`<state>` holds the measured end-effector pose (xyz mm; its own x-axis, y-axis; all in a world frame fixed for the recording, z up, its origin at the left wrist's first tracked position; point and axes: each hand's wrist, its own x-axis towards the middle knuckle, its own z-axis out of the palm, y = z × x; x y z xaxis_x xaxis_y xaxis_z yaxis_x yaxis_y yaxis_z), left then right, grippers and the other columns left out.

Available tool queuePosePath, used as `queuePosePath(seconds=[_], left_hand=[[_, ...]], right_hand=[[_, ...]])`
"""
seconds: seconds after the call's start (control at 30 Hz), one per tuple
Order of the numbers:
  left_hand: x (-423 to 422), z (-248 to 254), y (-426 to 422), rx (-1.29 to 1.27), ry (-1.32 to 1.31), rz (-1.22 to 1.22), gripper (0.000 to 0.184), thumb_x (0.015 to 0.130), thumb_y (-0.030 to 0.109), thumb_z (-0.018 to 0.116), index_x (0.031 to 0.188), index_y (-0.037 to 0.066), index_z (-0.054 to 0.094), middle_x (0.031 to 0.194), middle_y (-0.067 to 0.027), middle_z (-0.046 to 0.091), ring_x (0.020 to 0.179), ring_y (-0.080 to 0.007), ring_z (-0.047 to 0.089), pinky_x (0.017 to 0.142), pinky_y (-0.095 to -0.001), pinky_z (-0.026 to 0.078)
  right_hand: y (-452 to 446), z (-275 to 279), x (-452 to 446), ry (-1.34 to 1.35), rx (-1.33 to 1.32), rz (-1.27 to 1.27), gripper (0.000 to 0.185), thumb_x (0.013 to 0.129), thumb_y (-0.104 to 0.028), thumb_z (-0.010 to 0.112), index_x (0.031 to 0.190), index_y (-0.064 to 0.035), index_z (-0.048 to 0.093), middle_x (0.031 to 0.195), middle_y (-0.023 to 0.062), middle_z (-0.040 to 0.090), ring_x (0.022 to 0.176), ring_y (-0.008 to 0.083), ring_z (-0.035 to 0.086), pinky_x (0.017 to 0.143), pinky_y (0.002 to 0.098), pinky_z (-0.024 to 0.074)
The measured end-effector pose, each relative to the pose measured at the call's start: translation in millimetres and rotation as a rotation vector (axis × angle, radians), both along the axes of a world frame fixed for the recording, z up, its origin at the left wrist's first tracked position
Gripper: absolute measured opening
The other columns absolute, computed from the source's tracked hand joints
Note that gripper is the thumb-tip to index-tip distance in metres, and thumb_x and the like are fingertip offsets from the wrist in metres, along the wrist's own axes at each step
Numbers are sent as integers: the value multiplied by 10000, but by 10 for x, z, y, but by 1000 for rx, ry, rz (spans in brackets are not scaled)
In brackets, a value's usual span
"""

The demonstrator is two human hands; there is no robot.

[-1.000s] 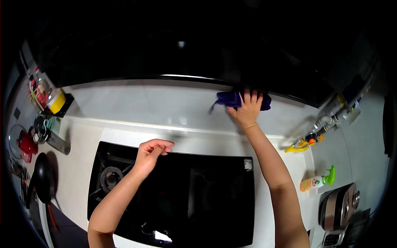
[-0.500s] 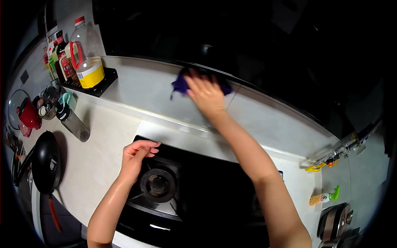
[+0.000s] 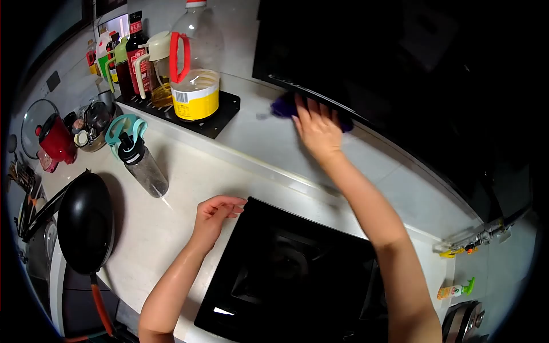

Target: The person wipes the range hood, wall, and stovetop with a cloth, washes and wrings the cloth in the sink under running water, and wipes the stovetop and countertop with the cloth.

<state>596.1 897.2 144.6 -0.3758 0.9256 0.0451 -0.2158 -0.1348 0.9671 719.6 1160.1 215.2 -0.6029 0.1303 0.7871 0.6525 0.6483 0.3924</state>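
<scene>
My right hand (image 3: 318,130) presses a dark purple cloth (image 3: 284,107) flat against the pale wall tiles, just under the lower edge of a black hood (image 3: 366,68). Its fingers are stretched over the cloth. Lower down, my left hand (image 3: 220,212) hovers near the back left corner of the black glass stove (image 3: 286,257), fingers curled in a loose pinch. Whether anything small is between those fingers cannot be made out.
A black wall shelf (image 3: 227,108) holds an oil jug (image 3: 195,94) and several bottles. On the counter stand a grey bottle (image 3: 147,171), a black pan (image 3: 86,223) and a red appliance (image 3: 57,139). A spray bottle (image 3: 454,290) is at right.
The view has swung left, bringing the shelf and bottles closer. My right hand and the cloth have moved left along the wall beneath the hood. My left hand keeps its curled shape.
</scene>
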Motion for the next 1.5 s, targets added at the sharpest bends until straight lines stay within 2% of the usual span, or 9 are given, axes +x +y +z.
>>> queuePosePath(seconds=[0.37, 0.5, 0.63, 0.73, 0.83, 0.93, 1.1, 1.27, 1.5], left_hand=[[-199, -335, 117, -67, -56, -57, 223, 872, 16, 421, 964, 33, 624, 985, -79, 646, 842, -156, 598, 751, -273, 467], [-259, -363, 48, -56, -59, -54, 226, 872, 11, 420, 966, 31, 625, 988, -83, 644, 844, -154, 597, 750, -273, 467], [-286, -379, -31, -87, -46, -21, 213, 867, 23, 433, 957, 23, 626, 978, -86, 645, 841, -146, 592, 744, -267, 466], [-232, -394, -27, -134, -42, -13, 206, 862, 36, 443, 952, 20, 628, 966, -84, 646, 830, -140, 590, 737, -258, 465], [-1, -370, 83, -134, -80, -56, 203, 868, 50, 451, 959, 25, 631, 970, -75, 645, 822, -131, 588, 726, -245, 460], [312, -180, 261, -115, -98, -119, 210, 879, 39, 441, 964, 35, 633, 986, -60, 642, 837, -119, 585, 719, -232, 454], [886, 154, 548, -86, -49, -169, 193, 856, 34, 454, 942, 14, 626, 977, -89, 640, 814, -138, 589, 714, -244, 465], [1718, 427, 777, -98, -16, -236, 182, 851, 29, 461, 929, 22, 625, 958, -91, 643, 789, -129, 593, 710, -248, 471], [3082, 422, 1103, -186, 19, -353, 185, 861, 36, 452, 917, 29, 628, 936, -82, 645, 779, -129, 603, 693, -247, 481]], right_hand=[[51, -1325, 191, -949, -228, 156, 617, 808, -73, 425, 1391, -191, 260, 1393, 32, 346, 1251, 127, 373, 905, 266, 411], [126, -1466, -396, -810, -492, 249, 589, 819, -86, 408, 1388, -123, 260, 1439, 48, 266, 1213, 114, 420, 873, 230, 441], [-204, -1298, -1378, -846, 87, 73, 554, 839, -229, 458, 1344, -47, 320, 1433, 14, 270, 1328, 191, 217, 1039, 234, 253], [-124, -1443, -1267, -670, -429, 327, 573, 876, -375, 448, 1338, -57, 329, 1437, 34, 258, 1316, 173, 244, 1028, 254, 276], [24, -1524, -585, -634, -381, 340, 523, 893, -347, 423, 1349, -109, 332, 1413, -17, 307, 1324, 126, 220, 889, 247, 426], [161, -1389, 522, -790, -326, 307, 495, 922, -269, 385, 1351, -34, 307, 1425, 30, 279, 1322, 167, 231, 1040, 251, 263], [208, -1120, 2419, -893, -447, 22, 524, 860, -142, 382, 1377, -173, 298, 1390, -30, 352, 1303, 89, 280, 1016, 279, 309], [301, -1077, 4344, -975, -653, -416, 669, 891, -119, 378, 1395, -404, 42, 1395, -131, 320, 1301, 49, 269, 636, 261, 511], [420, -1142, 6325, -825, -455, -511, 659, 840, -137, 455, 1384, -389, 179, 1225, -145, 484, 1189, 61, 423, 699, 211, 496]])
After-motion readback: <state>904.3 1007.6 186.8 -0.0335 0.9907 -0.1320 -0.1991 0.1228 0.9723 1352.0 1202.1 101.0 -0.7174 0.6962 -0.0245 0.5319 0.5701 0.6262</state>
